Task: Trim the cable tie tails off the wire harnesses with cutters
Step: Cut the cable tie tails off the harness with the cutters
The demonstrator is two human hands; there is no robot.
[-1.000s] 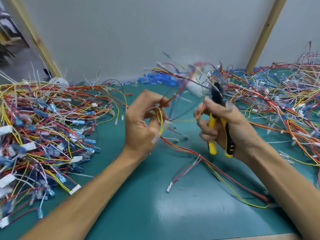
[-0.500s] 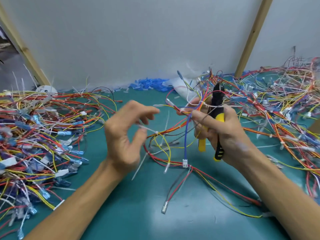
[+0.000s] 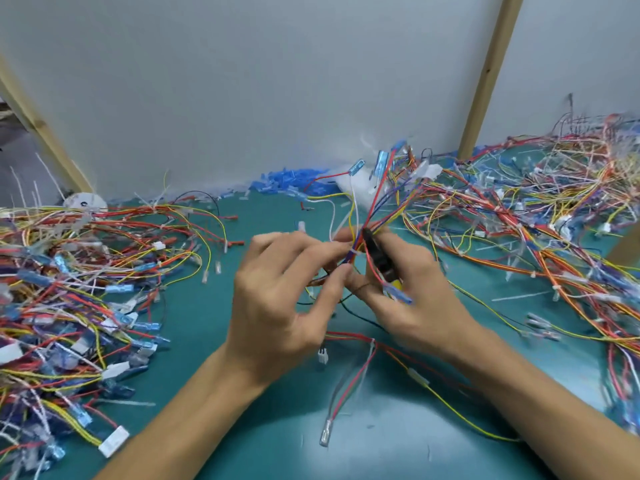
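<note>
My left hand [image 3: 277, 292] pinches a wire harness [image 3: 374, 202] of red, blue, yellow and white wires near a white cable tie [image 3: 353, 252], over the middle of the green mat. My right hand [image 3: 408, 292] grips the cutters [image 3: 377, 254], black jaws with yellow handles mostly hidden in the palm. The jaws sit right beside the tie on the bundle. The harness wires fan upward toward the wall, and other ends hang down onto the mat.
A big pile of harnesses [image 3: 69, 289] covers the left of the green mat [image 3: 214, 341]. Another pile [image 3: 526, 216] spreads over the right. Blue connector bits [image 3: 287, 180] lie along the grey wall. Wooden posts [image 3: 485, 77] stand behind.
My left hand moved right from an open pose and now pinches the harness at the tie. My right hand brought the cutters' jaws up to the bundle. The harness is raised more upright.
</note>
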